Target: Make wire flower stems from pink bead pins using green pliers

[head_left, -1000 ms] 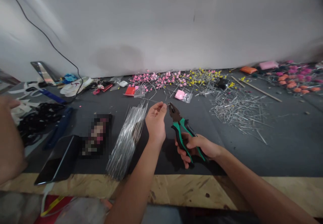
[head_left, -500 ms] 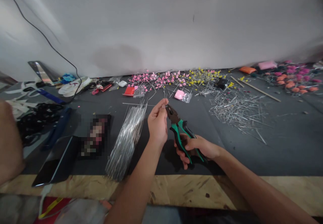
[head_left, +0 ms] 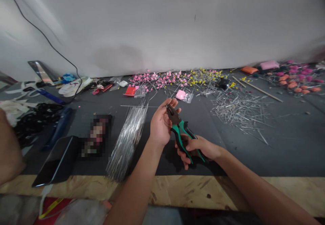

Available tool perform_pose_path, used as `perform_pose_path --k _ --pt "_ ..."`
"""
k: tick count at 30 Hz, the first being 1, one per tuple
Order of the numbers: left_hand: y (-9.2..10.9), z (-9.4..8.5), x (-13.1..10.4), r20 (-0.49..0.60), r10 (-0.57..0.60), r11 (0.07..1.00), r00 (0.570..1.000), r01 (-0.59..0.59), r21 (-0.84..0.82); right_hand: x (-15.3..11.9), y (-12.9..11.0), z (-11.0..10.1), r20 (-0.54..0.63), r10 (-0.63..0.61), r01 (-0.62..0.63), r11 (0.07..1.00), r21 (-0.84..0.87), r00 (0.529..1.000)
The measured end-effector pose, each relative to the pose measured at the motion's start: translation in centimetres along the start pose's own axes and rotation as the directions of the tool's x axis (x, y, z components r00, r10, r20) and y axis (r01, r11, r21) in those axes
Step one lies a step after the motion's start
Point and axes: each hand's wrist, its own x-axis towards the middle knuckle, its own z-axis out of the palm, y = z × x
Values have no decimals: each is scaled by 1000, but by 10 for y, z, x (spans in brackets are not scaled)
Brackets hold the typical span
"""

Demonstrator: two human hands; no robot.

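Observation:
My right hand [head_left: 194, 149] is wrapped around the green-and-black handles of a pair of pliers [head_left: 180, 125]. The plier jaws [head_left: 171, 111] point up and left, with their tip at one end of a thin metal wire [head_left: 137, 106]. That wire stretches leftward, nearly level, above a bundle of straight wires [head_left: 127, 140]. My left hand [head_left: 162, 123] is cupped beside and behind the jaws, its fingers loosely spread. The wire meets the left hand near the fingertips; the exact contact there is too small to make out.
Bent wires [head_left: 240, 111] lie heaped at right. Behind are pink-tipped [head_left: 157, 79] and yellow-tipped wires [head_left: 203, 76], and a pink packet [head_left: 181, 94]. A dark phone [head_left: 57, 160] rests at the wooden front edge [head_left: 188, 191]. Another person's arm [head_left: 10, 150] enters at far left.
My left hand has opened from a pinch at the plier tip, its fingers spreading behind the jaws. The wire's free end sits slightly farther left. My right hand and the pliers have hardly moved.

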Motion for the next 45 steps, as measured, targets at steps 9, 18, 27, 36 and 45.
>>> perform_pose_path --k 9,18,27,36,45 --pt "2 -1 -2 83 32 994 996 -40 102 1 0 1 0 10 -10 1000 -4 1000" --pt "-3 6 -4 65 58 977 996 -70 203 0 0 1 -6 40 -40 999 -32 999" --pt "-3 4 -2 69 72 970 995 -86 226 2 -1 3 -18 27 -28 999 -41 999" --pt "4 3 -2 72 32 985 997 -43 165 2 -1 4 -25 8 -9 998 -57 1000" --pt "7 -2 0 62 43 992 997 -51 117 3 0 2 -27 -5 3 998 -66 1000"
